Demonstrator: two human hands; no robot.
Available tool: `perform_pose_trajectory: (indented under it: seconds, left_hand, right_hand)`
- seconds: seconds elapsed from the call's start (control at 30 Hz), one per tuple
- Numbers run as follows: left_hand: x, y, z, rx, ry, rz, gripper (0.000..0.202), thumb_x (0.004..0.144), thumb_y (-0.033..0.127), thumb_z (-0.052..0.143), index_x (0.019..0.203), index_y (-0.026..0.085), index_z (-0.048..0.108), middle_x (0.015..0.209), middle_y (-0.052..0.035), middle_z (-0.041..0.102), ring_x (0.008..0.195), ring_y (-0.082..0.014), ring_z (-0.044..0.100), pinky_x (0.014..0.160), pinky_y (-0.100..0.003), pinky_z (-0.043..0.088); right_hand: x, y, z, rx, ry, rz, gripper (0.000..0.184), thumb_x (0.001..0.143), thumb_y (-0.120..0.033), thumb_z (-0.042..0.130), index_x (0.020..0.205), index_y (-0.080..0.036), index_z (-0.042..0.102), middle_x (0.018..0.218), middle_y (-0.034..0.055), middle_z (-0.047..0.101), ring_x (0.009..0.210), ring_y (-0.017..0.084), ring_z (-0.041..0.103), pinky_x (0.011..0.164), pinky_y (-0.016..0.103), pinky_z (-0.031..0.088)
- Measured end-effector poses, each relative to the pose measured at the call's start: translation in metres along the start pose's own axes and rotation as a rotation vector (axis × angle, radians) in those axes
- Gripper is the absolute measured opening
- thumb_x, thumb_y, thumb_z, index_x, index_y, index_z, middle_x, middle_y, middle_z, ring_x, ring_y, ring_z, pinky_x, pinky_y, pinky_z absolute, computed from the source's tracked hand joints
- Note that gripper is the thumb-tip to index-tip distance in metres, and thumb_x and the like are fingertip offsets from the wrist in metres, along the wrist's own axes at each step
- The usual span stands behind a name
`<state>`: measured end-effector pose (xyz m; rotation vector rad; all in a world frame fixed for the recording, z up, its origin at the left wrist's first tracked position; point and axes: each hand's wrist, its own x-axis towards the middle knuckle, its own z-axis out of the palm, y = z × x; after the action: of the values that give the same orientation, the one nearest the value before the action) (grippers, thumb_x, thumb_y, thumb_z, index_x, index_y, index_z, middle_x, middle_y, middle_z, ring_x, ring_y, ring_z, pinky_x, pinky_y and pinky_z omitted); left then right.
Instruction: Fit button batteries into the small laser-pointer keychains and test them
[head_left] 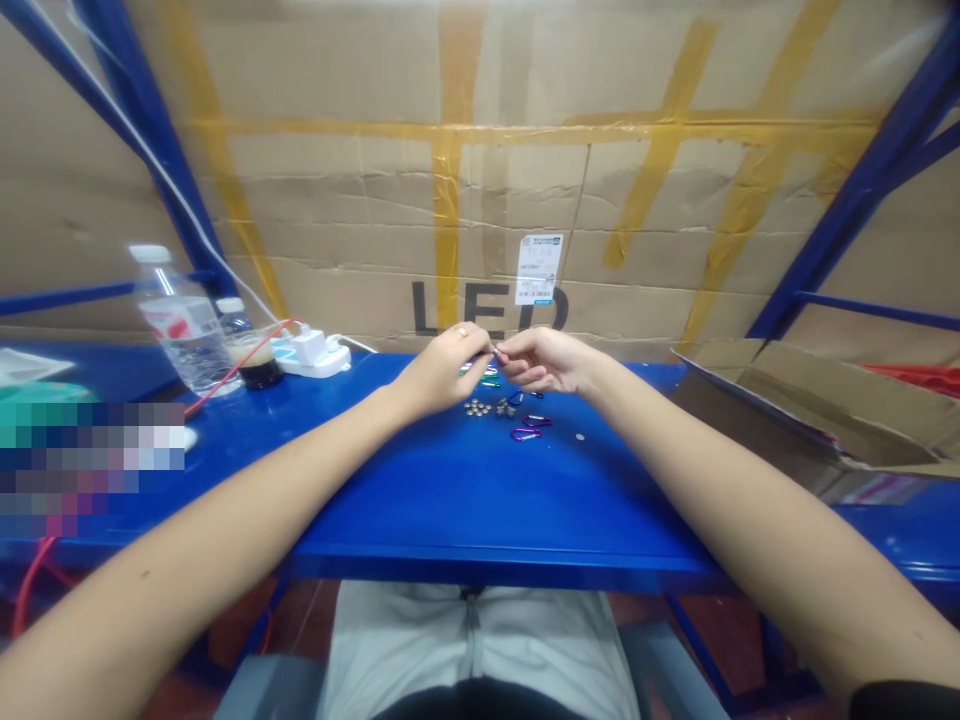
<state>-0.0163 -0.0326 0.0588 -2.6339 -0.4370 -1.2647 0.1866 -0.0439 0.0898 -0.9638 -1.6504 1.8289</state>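
Note:
Both my hands meet above the far middle of the blue table (465,500). My left hand (442,368), with a ring on one finger, pinches its fingertips closed against those of my right hand (546,360), which is also pinched. A tiny item is held between them, too small to name. Just below the hands lie small coloured carabiner clips (526,428), purple, blue and green, and a cluster of little metal rings (477,407).
A clear water bottle (184,325) and a dark drink bottle (251,350) stand at the left, beside a white power strip (311,352) with a red cable. An open cardboard box (817,410) lies at the right. A taped cardboard wall (480,200) stands behind.

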Motion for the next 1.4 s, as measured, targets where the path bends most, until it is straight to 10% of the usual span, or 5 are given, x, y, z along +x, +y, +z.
perform_pose_trajectory:
  seconds: [0.33, 0.6, 0.97, 1.17, 1.4]
  left_hand:
    - [0.005, 0.003, -0.005, -0.192, 0.057, -0.344, 0.008, 0.087, 0.016, 0.060, 0.080, 0.017, 0.059, 0.078, -0.0025, 0.066, 0.072, -0.0147, 0.059, 0.068, -0.029, 0.045]
    - [0.009, 0.013, -0.007, -0.402, 0.141, -0.390, 0.010, 0.089, 0.023, 0.060, 0.083, 0.016, 0.060, 0.080, -0.0030, 0.064, 0.074, -0.0151, 0.059, 0.071, -0.030, 0.047]
    - [0.005, 0.004, -0.002, -0.172, 0.071, -0.290, 0.009, 0.090, 0.017, 0.056, 0.082, 0.017, 0.058, 0.080, -0.0028, 0.064, 0.075, -0.0151, 0.058, 0.072, -0.030, 0.046]
    - [-0.002, -0.008, 0.004, -0.219, -0.029, -0.449, 0.008, 0.090, 0.018, 0.057, 0.097, 0.019, 0.061, 0.092, -0.0038, 0.069, 0.080, -0.0159, 0.062, 0.076, -0.031, 0.049]
    - [-0.008, -0.022, 0.007, -0.142, -0.100, -0.514, 0.021, 0.088, 0.016, 0.056, 0.106, 0.019, 0.068, 0.106, -0.0076, 0.071, 0.093, -0.0192, 0.064, 0.089, -0.037, 0.051]
  right_hand:
    - [0.007, 0.008, 0.016, -0.971, 0.541, -0.473, 0.040, 0.100, -0.027, 0.042, 0.062, -0.018, 0.047, 0.055, -0.0009, 0.048, 0.054, 0.010, 0.043, 0.056, 0.025, 0.032]
    - [0.003, 0.006, 0.021, -1.020, 0.620, -0.714, 0.044, 0.099, -0.030, 0.041, 0.056, -0.019, 0.038, 0.052, -0.0035, 0.040, 0.052, 0.009, 0.036, 0.055, 0.026, 0.027]
    - [0.003, 0.002, 0.032, -0.443, 0.443, -0.303, 0.039, 0.099, -0.039, 0.044, 0.064, -0.021, 0.042, 0.041, -0.0067, 0.035, 0.031, 0.008, 0.031, 0.032, 0.021, 0.023]
    - [0.008, 0.002, 0.004, -0.799, 0.595, -0.104, 0.055, 0.103, -0.051, 0.027, 0.077, -0.014, 0.059, 0.051, 0.0039, 0.055, 0.038, 0.012, 0.049, 0.041, 0.025, 0.040]
    - [0.008, 0.024, -0.045, -1.311, 0.517, 0.365, 0.024, 0.083, -0.038, 0.070, 0.081, -0.014, 0.067, 0.068, 0.0062, 0.066, 0.055, 0.016, 0.058, 0.053, 0.028, 0.045]
